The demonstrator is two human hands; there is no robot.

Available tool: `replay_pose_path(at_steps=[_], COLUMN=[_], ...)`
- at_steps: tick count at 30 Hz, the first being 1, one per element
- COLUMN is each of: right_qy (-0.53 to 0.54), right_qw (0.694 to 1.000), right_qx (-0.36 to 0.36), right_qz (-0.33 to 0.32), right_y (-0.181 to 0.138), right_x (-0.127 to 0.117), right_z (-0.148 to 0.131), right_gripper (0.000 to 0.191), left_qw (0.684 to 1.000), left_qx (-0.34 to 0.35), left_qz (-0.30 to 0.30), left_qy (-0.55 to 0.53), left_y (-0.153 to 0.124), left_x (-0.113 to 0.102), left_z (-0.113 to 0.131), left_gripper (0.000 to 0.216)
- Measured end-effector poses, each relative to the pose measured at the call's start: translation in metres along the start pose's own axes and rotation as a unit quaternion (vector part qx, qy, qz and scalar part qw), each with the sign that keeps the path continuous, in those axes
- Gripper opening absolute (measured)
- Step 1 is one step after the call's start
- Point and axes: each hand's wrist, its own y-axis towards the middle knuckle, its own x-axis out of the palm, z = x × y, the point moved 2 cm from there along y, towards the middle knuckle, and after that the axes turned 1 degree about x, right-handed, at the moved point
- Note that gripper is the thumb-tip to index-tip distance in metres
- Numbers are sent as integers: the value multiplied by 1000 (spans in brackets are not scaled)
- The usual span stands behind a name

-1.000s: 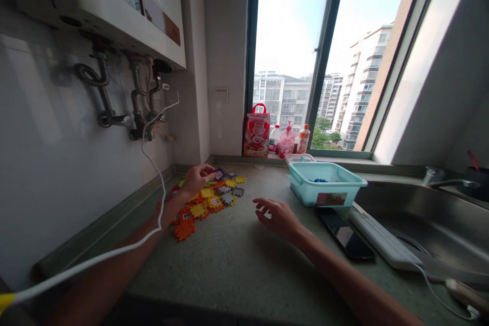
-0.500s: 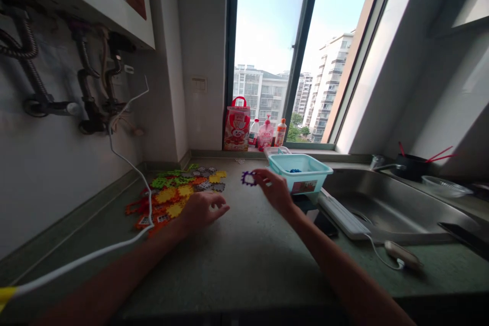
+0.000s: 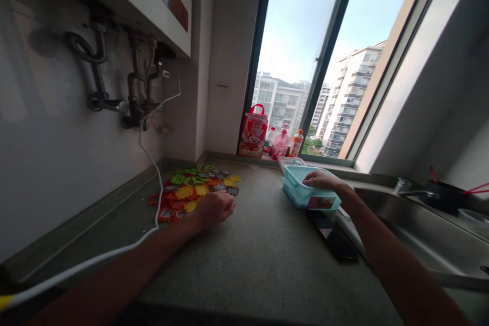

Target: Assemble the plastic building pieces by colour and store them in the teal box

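Observation:
My left hand [image 3: 216,209] rests low over the counter at the right edge of a heap of toothed plastic building pieces. Its fingers are curled closed, and whatever they may hold is hidden. Yellow pieces [image 3: 184,192], green pieces [image 3: 187,179], grey pieces and orange-red pieces lie flat in that heap. My right hand [image 3: 323,180] dips over the rim of a light-blue plastic bin [image 3: 296,196]. The fingertips point down into the bin, mostly out of sight, so their grip does not show. No purple piece is visible.
A dark phone [image 3: 336,239] lies in front of the bin. Right of it is a steel sink [image 3: 412,234] with a tap. A white cable [image 3: 126,248] crosses the counter at left. A red bag [image 3: 254,133] and several bottles line the windowsill.
My right hand has carried the purple toothed piece rightward to the bin, where the piece is lost from view. My left hand's fingers have closed. The view has swung somewhat left.

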Motion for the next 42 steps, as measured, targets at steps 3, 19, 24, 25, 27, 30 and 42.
replay_pose_path(at_steps=[3,19,24,25,27,30,42], right_qy=[-27,26,-19,-32,-53,-49,77], right_qw=[1000,956,964,963,962,961,959], right_qx=[-6,-285,-265,-266,-269,-272,-271], right_qz=[-9,59,21,11,-6,-16,30], right_y=[1,-86,-58,-52,-44,-42,-79], right_x=[0,175,175,175,173,170,143], right_z=[-10,-151,-172,-177,-187,-189,-129], right_gripper=[15,51,61,60,54,44,35], left_qw=[1000,975,955,954,955,954,958], left_qx=[28,-209,-284,-282,-274,-276,-272], left_qz=[-4,-42,-84,-93,-96,-105,-79], left_qy=[9,59,-27,-43,-56,-45,-47], left_y=[-2,-30,-72,-77,-81,-82,-84], left_x=[-2,-86,-90,-88,-84,-77,-87], left_z=[-2,-129,-178,-182,-188,-197,-208], left_gripper=[47,26,47,49,53,55,42])
